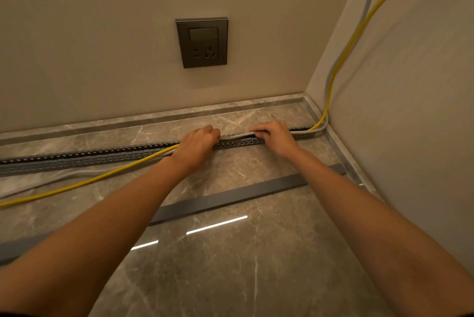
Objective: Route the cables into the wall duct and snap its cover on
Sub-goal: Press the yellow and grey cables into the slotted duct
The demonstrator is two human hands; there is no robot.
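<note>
A long slotted grey duct (102,156) lies open on the marble surface, running from the left edge to the right corner. A yellow cable (84,182) and a grey cable (237,135) come down the right wall, enter the duct at the corner and leave it near the middle, trailing left over the marble. My left hand (197,143) and my right hand (275,135) both pinch the grey cable over the duct, a short arc of it raised between them. The flat grey cover strip (230,200) lies loose nearer to me, under my forearms.
A dark wall socket with a switch (202,42) sits on the back wall above the duct. A raised marble ledge (154,118) runs along the back wall and the right wall. The right wall (410,111) stands close beside my right arm.
</note>
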